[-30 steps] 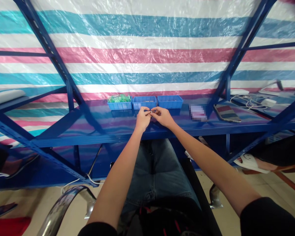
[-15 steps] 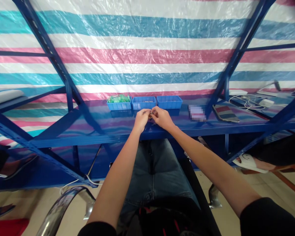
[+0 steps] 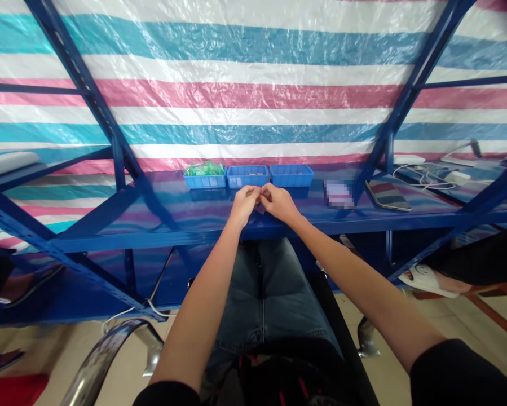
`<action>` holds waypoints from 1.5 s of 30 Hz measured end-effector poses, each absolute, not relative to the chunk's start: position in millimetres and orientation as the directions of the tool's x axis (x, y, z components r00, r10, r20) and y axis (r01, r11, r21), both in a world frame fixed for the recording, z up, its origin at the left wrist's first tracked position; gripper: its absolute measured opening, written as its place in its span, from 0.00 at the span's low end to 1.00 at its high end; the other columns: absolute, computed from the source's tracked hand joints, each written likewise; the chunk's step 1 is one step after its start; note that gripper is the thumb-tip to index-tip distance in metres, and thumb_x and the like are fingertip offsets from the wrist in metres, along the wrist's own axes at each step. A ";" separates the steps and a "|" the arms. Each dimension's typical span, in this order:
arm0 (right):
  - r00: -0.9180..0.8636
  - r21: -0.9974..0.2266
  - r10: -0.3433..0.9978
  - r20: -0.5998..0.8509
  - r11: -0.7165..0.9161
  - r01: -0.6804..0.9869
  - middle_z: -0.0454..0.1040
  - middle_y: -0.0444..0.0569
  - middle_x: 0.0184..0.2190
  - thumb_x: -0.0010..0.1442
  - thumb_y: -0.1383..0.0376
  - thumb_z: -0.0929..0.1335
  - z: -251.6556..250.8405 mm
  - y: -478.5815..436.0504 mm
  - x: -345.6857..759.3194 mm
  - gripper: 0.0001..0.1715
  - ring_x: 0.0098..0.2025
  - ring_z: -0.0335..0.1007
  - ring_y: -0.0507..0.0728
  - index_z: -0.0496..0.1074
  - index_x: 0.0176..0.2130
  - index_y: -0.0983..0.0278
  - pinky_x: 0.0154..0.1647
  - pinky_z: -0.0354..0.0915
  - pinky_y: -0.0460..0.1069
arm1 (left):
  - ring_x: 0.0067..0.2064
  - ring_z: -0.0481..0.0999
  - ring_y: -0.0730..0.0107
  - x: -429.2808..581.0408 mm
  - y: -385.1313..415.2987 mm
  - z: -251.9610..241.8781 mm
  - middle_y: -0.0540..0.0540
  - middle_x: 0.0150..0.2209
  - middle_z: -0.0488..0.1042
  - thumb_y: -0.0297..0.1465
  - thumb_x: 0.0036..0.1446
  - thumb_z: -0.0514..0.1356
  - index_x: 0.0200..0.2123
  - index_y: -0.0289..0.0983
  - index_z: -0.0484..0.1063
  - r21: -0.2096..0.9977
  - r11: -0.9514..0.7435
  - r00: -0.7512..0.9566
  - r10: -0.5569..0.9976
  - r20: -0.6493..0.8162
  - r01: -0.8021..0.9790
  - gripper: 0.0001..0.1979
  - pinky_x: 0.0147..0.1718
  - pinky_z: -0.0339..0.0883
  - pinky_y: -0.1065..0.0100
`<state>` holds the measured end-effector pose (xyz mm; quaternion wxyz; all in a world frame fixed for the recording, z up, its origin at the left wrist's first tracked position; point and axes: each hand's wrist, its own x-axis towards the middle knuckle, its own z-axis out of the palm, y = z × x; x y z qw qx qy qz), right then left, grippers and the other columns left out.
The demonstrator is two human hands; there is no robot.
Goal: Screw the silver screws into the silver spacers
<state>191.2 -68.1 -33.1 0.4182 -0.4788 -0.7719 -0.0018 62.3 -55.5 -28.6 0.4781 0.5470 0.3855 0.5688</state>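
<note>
My left hand (image 3: 243,204) and my right hand (image 3: 277,201) meet fingertip to fingertip above the front part of the blue shelf (image 3: 202,217). Both are closed in a pinch, and whatever sits between the fingertips is too small and covered to name. Just beyond them stand three blue bins in a row. The left bin (image 3: 205,181) holds green and clear pieces (image 3: 204,168). In the middle bin (image 3: 247,179) lie a few small items that I cannot make out. The right bin (image 3: 291,178) shows little of its contents.
Right of the bins lie a blurred-out flat object (image 3: 339,194) and a tablet-like device (image 3: 387,195). White cables (image 3: 424,176) tangle farther right. Blue metal posts (image 3: 130,158) frame both sides, with a striped plastic sheet (image 3: 253,67) behind. Another person's foot in a white slipper (image 3: 428,280) shows at right.
The fingertips of both hands have shifted slightly, and the small brownish thing glimpsed between them before is now covered. The bins stay where they were.
</note>
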 end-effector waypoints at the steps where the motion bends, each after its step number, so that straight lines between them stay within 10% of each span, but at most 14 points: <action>1: -0.192 -0.397 0.739 0.645 0.539 0.743 0.74 0.46 0.28 0.58 0.65 0.63 -32.7 -68.5 191.0 0.05 0.31 0.70 0.56 0.67 0.36 0.61 0.32 0.58 0.48 | 0.29 0.70 0.76 62.0 -56.3 -28.4 0.50 0.26 0.72 0.28 0.53 0.59 0.29 0.34 0.71 0.961 -0.249 0.053 0.965 0.257 -0.123 0.03 0.32 0.64 0.73; 25: -0.166 -0.281 0.682 0.712 0.494 0.823 0.77 0.49 0.31 0.61 0.65 0.61 -34.0 -71.4 188.4 0.12 0.34 0.72 0.57 0.70 0.42 0.62 0.34 0.60 0.48 | 0.37 0.76 0.67 60.4 -55.2 -31.5 0.43 0.36 0.78 0.23 0.50 0.57 0.43 0.33 0.73 0.950 -0.295 -0.020 0.954 0.298 0.106 0.15 0.38 0.69 0.67; 36: 0.300 -0.551 0.664 0.685 0.203 0.810 0.73 0.53 0.29 0.61 0.65 0.62 20.1 -13.8 233.8 0.19 0.33 0.68 0.59 0.64 0.51 0.69 0.36 0.59 0.52 | 0.48 0.70 0.52 71.3 -65.2 -34.8 0.43 0.32 0.70 0.24 0.39 0.68 0.19 0.38 0.65 0.859 -0.276 -0.080 0.937 0.341 0.431 0.12 0.54 0.57 0.58; 45: -0.185 -0.404 0.756 0.628 0.519 0.753 0.73 0.47 0.26 0.59 0.65 0.63 -27.8 -54.4 198.6 0.12 0.30 0.70 0.57 0.70 0.43 0.64 0.35 0.61 0.50 | 0.36 0.73 0.65 57.4 -56.9 -35.0 0.46 0.29 0.73 0.28 0.53 0.59 0.29 0.37 0.72 0.938 -0.279 -0.181 0.931 0.316 0.205 0.02 0.41 0.65 0.65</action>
